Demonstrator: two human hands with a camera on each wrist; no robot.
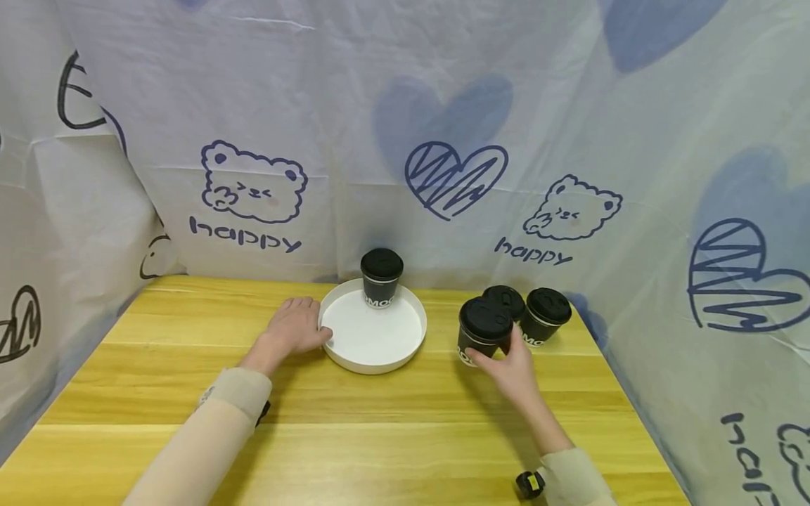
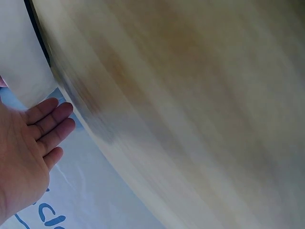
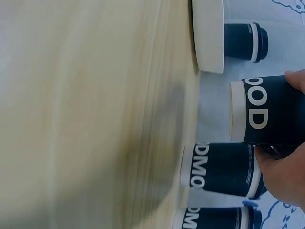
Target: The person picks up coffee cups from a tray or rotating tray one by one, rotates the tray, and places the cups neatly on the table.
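My right hand (image 1: 511,369) grips a black lidded paper cup (image 1: 481,330) around its side. In the right wrist view this cup (image 3: 274,109) is off the table, its white base higher than those of the others. Two similar cups stand just behind it, one partly hidden (image 1: 506,299) and one to the right (image 1: 547,315). My left hand (image 1: 294,326) is at the left rim of a round white tray (image 1: 373,368), its thumb over the edge. The left wrist view shows that hand (image 2: 28,152) with fingers fairly straight. A fourth cup (image 1: 381,274) stands upright at the tray's back.
The wood-grain table (image 1: 380,450) ends at a printed cloth (image 1: 354,140) behind, with more cloth along both sides. Between the tray and the right-hand cups lies a strip of bare table.
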